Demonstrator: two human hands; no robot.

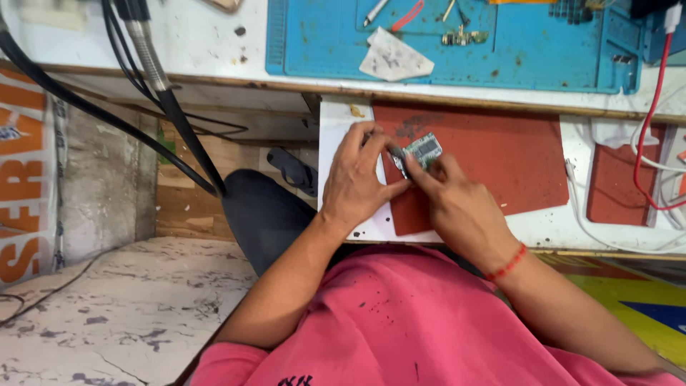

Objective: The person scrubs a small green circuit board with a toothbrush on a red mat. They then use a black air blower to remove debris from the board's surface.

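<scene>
Both hands are pinching a small green circuit board (pixel 423 149) over the red mat (pixel 500 161) near the desk's front edge. Left hand (pixel 357 179) grips its left end, right hand (pixel 457 204) fingers press on it. Blue mat (pixel 514 50) sits further back.

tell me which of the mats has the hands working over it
The large red-brown mat in the middle: both hands hold a small circuit board over it. The blue mat lies farther back, the smaller red one to the right.
</scene>
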